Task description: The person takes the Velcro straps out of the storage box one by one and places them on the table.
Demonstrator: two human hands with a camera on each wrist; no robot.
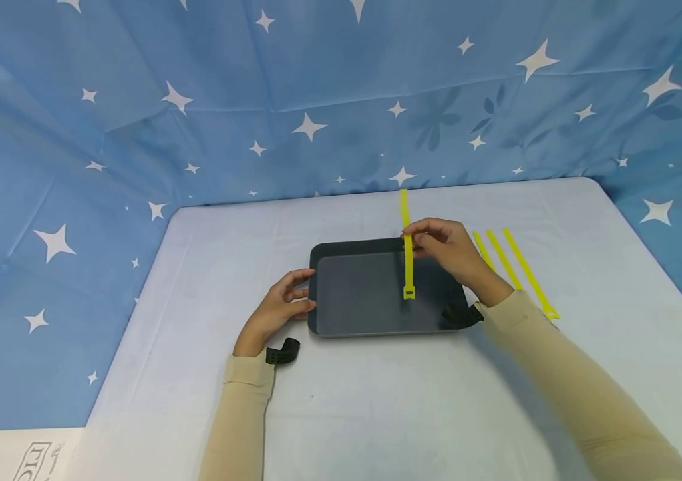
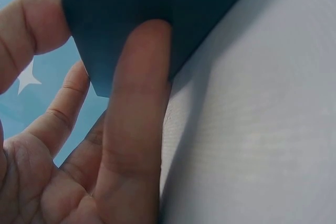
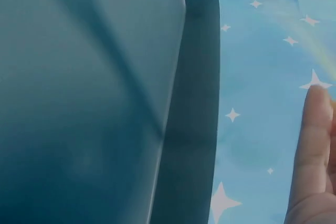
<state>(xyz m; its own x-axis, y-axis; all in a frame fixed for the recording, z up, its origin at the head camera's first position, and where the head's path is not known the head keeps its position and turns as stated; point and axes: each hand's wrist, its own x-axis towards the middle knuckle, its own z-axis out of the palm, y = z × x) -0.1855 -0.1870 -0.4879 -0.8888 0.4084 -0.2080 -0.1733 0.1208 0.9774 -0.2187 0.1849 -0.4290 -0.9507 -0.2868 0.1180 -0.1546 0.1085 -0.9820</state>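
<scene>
A dark grey rectangular tray [image 1: 365, 294] lies on the white table. My left hand [image 1: 282, 304] is at its left side, thumb and fingertips touching the outer wall. In the left wrist view the thumb [image 2: 139, 103] presses against that wall, with the other fingers spread. My right hand [image 1: 445, 248] pinches a yellow cable strap [image 1: 409, 267] between thumb and fingers above the tray's right half. The strap hangs lengthwise, its slotted head at the near end. Only one finger of the right hand [image 3: 312, 150] shows clearly in the right wrist view.
Several more yellow straps [image 1: 524, 264] lie side by side on the table [image 1: 377, 414], right of the tray and partly behind the right forearm. A blue star-patterned cloth [image 1: 316, 87] hangs behind the table. Printed white material [image 1: 16, 457] shows at the lower left.
</scene>
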